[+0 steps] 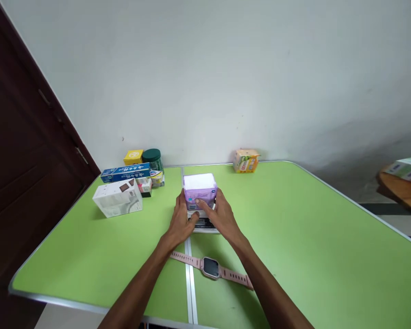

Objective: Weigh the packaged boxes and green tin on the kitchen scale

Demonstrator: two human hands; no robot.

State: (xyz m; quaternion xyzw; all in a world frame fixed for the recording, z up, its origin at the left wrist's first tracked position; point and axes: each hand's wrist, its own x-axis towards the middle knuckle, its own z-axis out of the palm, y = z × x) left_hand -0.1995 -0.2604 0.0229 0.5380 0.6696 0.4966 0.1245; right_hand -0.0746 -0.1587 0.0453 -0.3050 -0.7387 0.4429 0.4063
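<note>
A purple and white packet (200, 189) rests on a small white scale (204, 224) at the middle of the green table (294, 237). My left hand (180, 221) grips the packet's left side, fingers curled against it. My right hand (220, 214) holds its right side and front, thumb across the front face. A pink smartwatch (211, 267) lies flat on the table between my forearms, nearer to me than the scale.
At the back left stand a white box (118, 198), a long blue box (125, 172), a yellow box (133, 157), a green-lidded jar (152, 160) and small packets (150, 182). An orange-yellow carton (245, 160) sits by the wall. A dark door (27, 151) is left; a wooden table (402, 189) right.
</note>
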